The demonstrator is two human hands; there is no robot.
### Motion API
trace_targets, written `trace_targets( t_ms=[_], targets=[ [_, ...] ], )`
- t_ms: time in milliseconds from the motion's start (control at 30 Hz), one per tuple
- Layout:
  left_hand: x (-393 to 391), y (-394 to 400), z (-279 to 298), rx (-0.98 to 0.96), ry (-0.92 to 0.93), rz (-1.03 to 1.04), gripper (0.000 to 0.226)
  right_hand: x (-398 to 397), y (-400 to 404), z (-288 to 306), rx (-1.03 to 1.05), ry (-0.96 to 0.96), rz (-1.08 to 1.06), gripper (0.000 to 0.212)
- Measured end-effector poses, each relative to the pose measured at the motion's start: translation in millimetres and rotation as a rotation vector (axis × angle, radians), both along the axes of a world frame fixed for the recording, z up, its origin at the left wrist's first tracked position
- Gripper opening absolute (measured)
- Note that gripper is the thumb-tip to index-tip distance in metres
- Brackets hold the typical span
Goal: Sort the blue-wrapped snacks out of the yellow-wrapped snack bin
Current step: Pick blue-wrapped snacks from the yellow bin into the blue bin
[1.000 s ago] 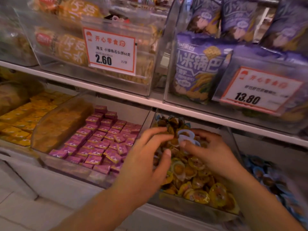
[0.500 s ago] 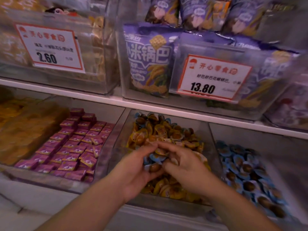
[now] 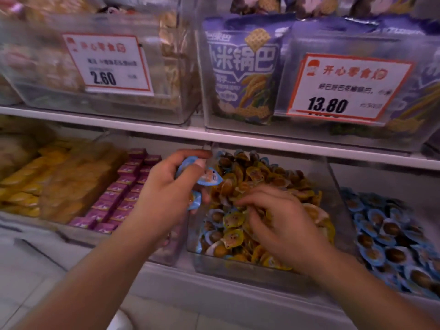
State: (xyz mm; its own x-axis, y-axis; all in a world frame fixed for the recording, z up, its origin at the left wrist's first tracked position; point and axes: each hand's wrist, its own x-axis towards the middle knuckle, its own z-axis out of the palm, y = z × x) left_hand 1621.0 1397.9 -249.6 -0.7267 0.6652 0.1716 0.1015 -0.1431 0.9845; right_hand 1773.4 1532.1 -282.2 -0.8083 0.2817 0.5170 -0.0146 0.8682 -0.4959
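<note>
A clear bin (image 3: 238, 270) on the lower shelf is heaped with yellow-wrapped snacks (image 3: 257, 179), and a few blue-wrapped ones (image 3: 215, 216) lie mixed in near its front left corner. My left hand (image 3: 164, 196) hovers at the bin's left wall and grips several blue-wrapped snacks (image 3: 209, 177). My right hand (image 3: 281, 222) reaches down into the heap, fingers curled among the yellow wrappers; what they hold is hidden. A second bin to the right holds only blue-wrapped snacks (image 3: 390, 232).
Left of the yellow bin stand a bin of purple packets (image 3: 123, 194) and one of yellow bars (image 3: 28, 177). The white shelf edge (image 3: 262, 141) runs just above the bins. Upper bins carry purple bags (image 3: 245, 75) and price tags (image 3: 345, 86).
My left hand has pulled away to the left and up with blue-wrapped snacks in it. My right hand has dipped back into the yellow heap. The view has shifted slightly left.
</note>
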Motion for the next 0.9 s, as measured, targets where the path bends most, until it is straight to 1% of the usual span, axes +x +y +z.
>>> trace_targets(
  t_ms=[167, 233, 300, 367, 467, 533, 567, 633, 667, 700, 733, 767, 800, 833, 867, 900],
  targets=[
    [-10, -16, -10, 0.047, -0.116, 0.115, 0.027, -25, -14, -18, 0.199, -0.406, 0.088, 0.031],
    [-12, -23, -14, 0.05, -0.132, 0.113, 0.027, -36, -15, -24, 0.219, -0.566, 0.108, 0.038],
    [-14, -31, -16, 0.038, -0.118, 0.099, 0.024, -46, -14, -28, 0.202, -0.66, 0.081, 0.046],
    [-15, -36, -17, 0.041, -0.114, 0.097, 0.023, -55, -16, -33, 0.244, -0.649, 0.014, 0.045],
    [-15, -40, -17, 0.046, -0.119, 0.115, 0.023, -64, -26, -38, 0.327, -0.597, -0.088, 0.026],
    [-15, -39, -15, 0.071, -0.128, 0.134, 0.02, -64, -27, -37, 0.271, -0.54, -0.126, 0.022],
    [-14, -38, -14, 0.086, -0.129, 0.139, 0.018, -61, -27, -33, 0.205, -0.466, -0.152, 0.021],
    [-11, -33, -12, 0.116, -0.147, 0.13, 0.017, -55, -26, -21, 0.023, -0.213, -0.216, 0.019],
    [-8, -30, -12, 0.123, -0.164, 0.12, 0.017, -52, -29, -12, -0.13, -0.072, -0.25, 0.018],
    [-4, -25, -11, 0.128, -0.187, 0.111, 0.017, -48, -32, -4, -0.358, 0.053, -0.273, 0.016],
    [2, -19, -12, 0.131, -0.21, 0.105, 0.019, -45, -37, 5, -0.681, 0.154, -0.263, 0.014],
    [8, -14, -13, 0.137, -0.221, 0.098, 0.021, -43, -41, 11, -1.042, 0.2, -0.216, 0.017],
    [16, -8, -16, 0.138, -0.195, 0.091, 0.023, -39, -45, 16, -1.376, 0.178, -0.133, 0.025],
    [25, -2, -20, 0.125, -0.107, 0.091, 0.025, -34, -49, 22, -1.616, 0.109, -0.042, 0.037],
    [34, 2, -24, 0.094, 0.037, 0.093, 0.025, -28, -52, 27, -1.75, 0.045, 0.028, 0.046],
    [43, 6, -28, 0.052, 0.207, 0.086, 0.025, -23, -53, 29, -1.818, 0.031, 0.053, 0.05]
  ],
)
